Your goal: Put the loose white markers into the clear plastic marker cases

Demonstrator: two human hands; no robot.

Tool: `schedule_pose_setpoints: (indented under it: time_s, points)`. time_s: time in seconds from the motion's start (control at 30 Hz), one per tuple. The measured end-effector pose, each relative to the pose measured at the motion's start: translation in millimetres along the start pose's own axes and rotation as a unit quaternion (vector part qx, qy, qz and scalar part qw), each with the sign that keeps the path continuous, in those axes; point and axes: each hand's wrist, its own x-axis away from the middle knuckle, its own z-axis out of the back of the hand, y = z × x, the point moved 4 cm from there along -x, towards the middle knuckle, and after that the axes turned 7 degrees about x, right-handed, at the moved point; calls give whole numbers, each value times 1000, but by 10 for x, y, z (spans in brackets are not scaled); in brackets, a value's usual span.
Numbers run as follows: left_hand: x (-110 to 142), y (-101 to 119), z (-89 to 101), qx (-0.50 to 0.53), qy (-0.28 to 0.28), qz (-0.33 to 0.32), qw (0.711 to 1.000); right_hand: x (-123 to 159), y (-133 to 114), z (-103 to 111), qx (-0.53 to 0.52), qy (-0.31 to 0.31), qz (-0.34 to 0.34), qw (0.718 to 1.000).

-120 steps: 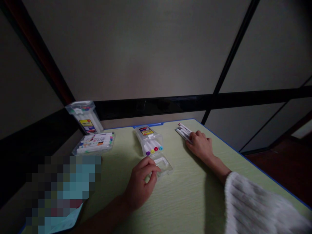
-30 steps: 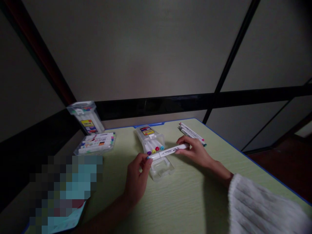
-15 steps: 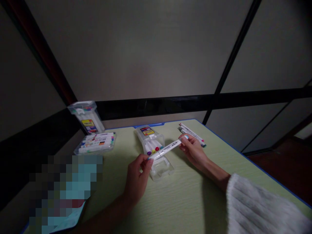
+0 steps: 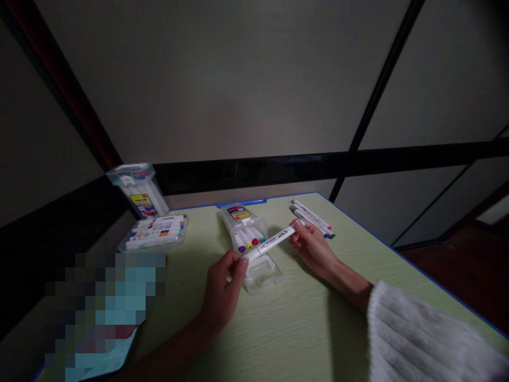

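Note:
A white marker (image 4: 271, 243) with dark print slants between my two hands, above an opened plastic case. My left hand (image 4: 223, 284) pinches its lower left end between thumb and fingers. The upper right end, where a light blue tip shows, is gripped by my right hand (image 4: 314, 246). Behind the marker lies the clear case (image 4: 234, 216) on its side, its mouth toward me. Inside it are several markers with purple, yellow, red and blue ends. The case's open lid (image 4: 264, 278) rests on the table below the marker.
Several loose markers (image 4: 312, 216) lie beyond my right hand. At the back left a filled marker case (image 4: 145, 193) stands upright behind a flat marker pack (image 4: 155, 233). A light blue, partly blurred-out object (image 4: 115, 355) lies left on the green table (image 4: 286, 329). A wall rises behind.
The view has shifted slightly. Both hands keep hold of the same marker, in nearly the same pose.

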Motion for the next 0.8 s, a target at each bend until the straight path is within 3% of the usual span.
schedule_pose_setpoints:
  time_s: [0.8]
  points:
    - [-10, 6, -11, 13, -4, 9, 1000, 9, 14, -4, 3, -26, 4, 1000]
